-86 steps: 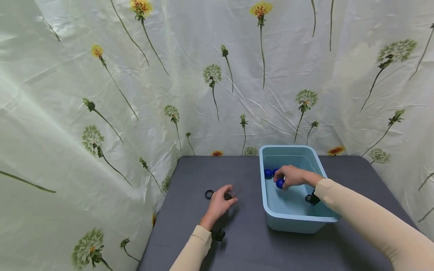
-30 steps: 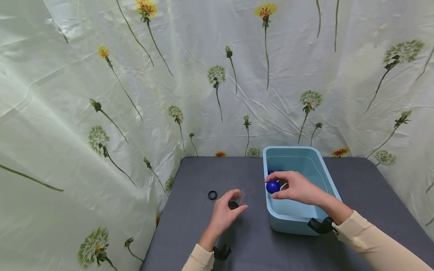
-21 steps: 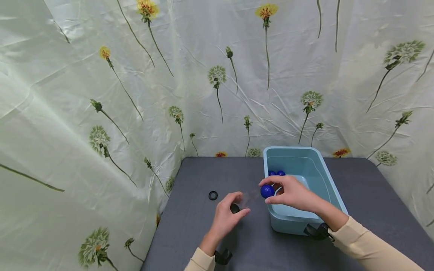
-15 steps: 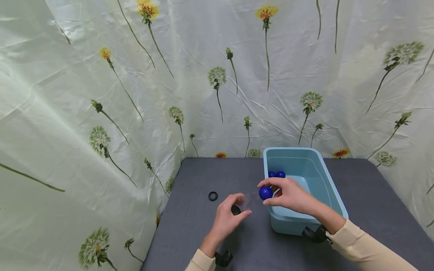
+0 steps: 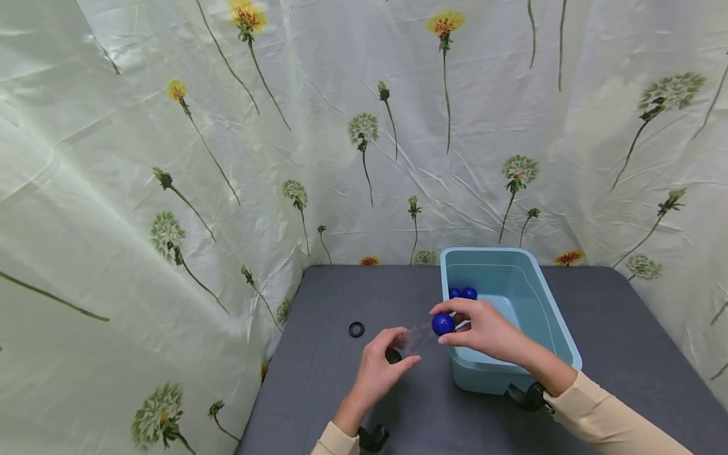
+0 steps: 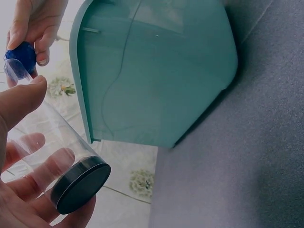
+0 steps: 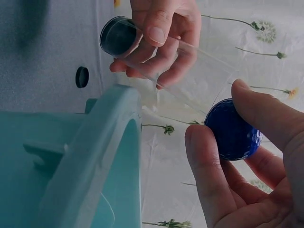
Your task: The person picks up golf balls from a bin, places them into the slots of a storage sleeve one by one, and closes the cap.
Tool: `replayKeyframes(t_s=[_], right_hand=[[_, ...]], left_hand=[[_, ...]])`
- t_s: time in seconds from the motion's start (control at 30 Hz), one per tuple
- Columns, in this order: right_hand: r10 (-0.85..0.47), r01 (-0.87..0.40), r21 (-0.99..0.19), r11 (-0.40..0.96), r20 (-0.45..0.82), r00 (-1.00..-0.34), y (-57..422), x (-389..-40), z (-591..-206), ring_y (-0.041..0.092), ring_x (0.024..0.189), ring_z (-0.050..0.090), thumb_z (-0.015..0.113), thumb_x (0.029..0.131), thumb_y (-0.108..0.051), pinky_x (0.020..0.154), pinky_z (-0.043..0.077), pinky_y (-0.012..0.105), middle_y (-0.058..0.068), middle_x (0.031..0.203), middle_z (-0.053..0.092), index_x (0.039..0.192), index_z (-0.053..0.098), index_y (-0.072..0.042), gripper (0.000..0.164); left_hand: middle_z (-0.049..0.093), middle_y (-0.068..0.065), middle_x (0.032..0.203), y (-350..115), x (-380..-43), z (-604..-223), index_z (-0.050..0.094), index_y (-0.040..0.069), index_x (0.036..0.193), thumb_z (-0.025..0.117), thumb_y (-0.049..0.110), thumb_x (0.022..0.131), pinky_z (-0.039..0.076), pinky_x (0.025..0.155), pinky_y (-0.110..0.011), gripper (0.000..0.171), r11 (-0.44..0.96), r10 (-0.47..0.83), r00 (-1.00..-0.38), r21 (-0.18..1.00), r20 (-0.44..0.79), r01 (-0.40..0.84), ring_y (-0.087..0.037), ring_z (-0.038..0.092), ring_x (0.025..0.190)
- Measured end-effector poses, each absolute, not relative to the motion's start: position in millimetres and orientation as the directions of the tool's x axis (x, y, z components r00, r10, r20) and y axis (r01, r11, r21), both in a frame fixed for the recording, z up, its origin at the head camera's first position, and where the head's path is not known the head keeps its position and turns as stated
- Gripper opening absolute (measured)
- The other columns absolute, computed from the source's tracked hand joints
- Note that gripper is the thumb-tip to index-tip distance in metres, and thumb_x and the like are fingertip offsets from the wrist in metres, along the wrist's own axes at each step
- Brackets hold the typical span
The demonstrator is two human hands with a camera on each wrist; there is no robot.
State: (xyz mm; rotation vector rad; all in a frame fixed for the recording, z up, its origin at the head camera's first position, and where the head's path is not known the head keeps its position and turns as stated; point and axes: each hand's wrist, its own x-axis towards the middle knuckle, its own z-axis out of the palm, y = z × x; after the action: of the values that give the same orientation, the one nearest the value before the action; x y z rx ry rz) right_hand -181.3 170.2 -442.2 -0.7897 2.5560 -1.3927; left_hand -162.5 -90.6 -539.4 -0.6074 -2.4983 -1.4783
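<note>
While the left hand point(image 5: 377, 365) is gripping this clear tube point(image 5: 418, 338), I'm watching the right hand point(image 5: 485, 327) pinching a blue ball point(image 5: 443, 324) at its mouth.

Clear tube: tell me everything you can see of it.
The clear tube looks like plastic, cylindrical, with a black cap closing one end and the other uncapped. Nothing shows inside. It is held off the table in the left grip, tilted with the uncapped end higher. The blue ball is at that end, in the right grip; whether they touch is unclear.
</note>
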Motion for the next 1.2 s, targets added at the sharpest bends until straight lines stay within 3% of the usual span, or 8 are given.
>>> replayKeyframes(t_s=[0.2,0.33,0.47,0.63,0.77,0.97,1.2], right_hand=[[-0.493,-0.384,-0.802,0.458,0.130,-0.860,169,-180,-443,0.011,0.089,0.067,0.084,0.083,-0.034,0.070,0.056,0.028,-0.003,0.112,0.066,0.125,0.067,-0.023,0.047],[-0.498,-0.393,-0.787,0.476,0.127,-0.858,166,-178,-443,0.014,0.089,0.066,0.083,0.083,-0.040,0.072,0.056,0.027,-0.005,0.113,0.066,0.126,0.067,-0.023,0.049],[-0.511,-0.409,-0.778,0.477,0.133,-0.849,164,-177,-444,0.015,0.088,0.067,0.083,0.084,-0.038,0.072,0.056,0.026,-0.006,0.112,0.067,0.127,0.067,-0.022,0.049],[-0.521,-0.423,-0.778,0.465,0.146,-0.841,163,-176,-445,0.012,0.087,0.067,0.082,0.084,-0.038,0.071,0.056,0.027,-0.006,0.111,0.067,0.127,0.067,-0.020,0.050],[-0.521,-0.421,-0.779,0.465,0.144,-0.841,163,-175,-447,0.012,0.085,0.067,0.083,0.084,-0.038,0.069,0.056,0.027,-0.006,0.111,0.067,0.128,0.067,-0.019,0.051],[-0.517,-0.415,-0.781,0.466,0.140,-0.844,163,-174,-452,0.010,0.084,0.066,0.083,0.084,-0.035,0.068,0.056,0.028,-0.006,0.110,0.067,0.127,0.067,-0.021,0.049],[-0.520,-0.397,-0.805,0.440,0.132,-0.844,163,-174,-452,0.018,0.084,0.067,0.084,0.083,-0.037,0.070,0.056,0.027,-0.004,0.111,0.066,0.127,0.067,-0.021,0.049]], left_hand=[[0.065,0.001,0.106,-91,-160,-540,0.063,0.029,0.125,0.085,0.033,0.083,0.054,0.082,-0.045,0.048,0.412,0.254,-0.901,0.804,0.351,0.429,-0.015,0.063,0.094],[0.062,0.010,0.103,-91,-159,-540,0.064,0.030,0.125,0.082,0.040,0.084,0.054,0.080,-0.040,0.046,0.428,0.265,-0.889,0.781,0.373,0.455,-0.009,0.061,0.092],[0.059,0.013,0.100,-90,-158,-541,0.064,0.031,0.125,0.083,0.039,0.083,0.053,0.079,-0.033,0.046,0.427,0.278,-0.873,0.762,0.402,0.487,-0.013,0.060,0.089],[0.062,0.006,0.100,-88,-158,-542,0.063,0.032,0.126,0.085,0.032,0.083,0.051,0.078,-0.032,0.047,0.425,0.282,-0.869,0.759,0.407,0.494,-0.011,0.057,0.089],[0.064,-0.004,0.100,-89,-156,-542,0.063,0.030,0.126,0.083,0.036,0.085,0.050,0.077,-0.031,0.046,0.425,0.288,-0.866,0.756,0.409,0.498,-0.019,0.059,0.089],[0.062,0.003,0.099,-90,-154,-541,0.063,0.031,0.127,0.081,0.040,0.085,0.049,0.076,-0.030,0.046,0.437,0.287,-0.871,0.755,0.398,0.489,-0.013,0.057,0.088],[0.057,0.014,0.099,-90,-154,-541,0.063,0.033,0.127,0.079,0.048,0.084,0.049,0.077,-0.029,0.048,0.443,0.280,-0.878,0.760,0.387,0.476,-0.019,0.059,0.090]])
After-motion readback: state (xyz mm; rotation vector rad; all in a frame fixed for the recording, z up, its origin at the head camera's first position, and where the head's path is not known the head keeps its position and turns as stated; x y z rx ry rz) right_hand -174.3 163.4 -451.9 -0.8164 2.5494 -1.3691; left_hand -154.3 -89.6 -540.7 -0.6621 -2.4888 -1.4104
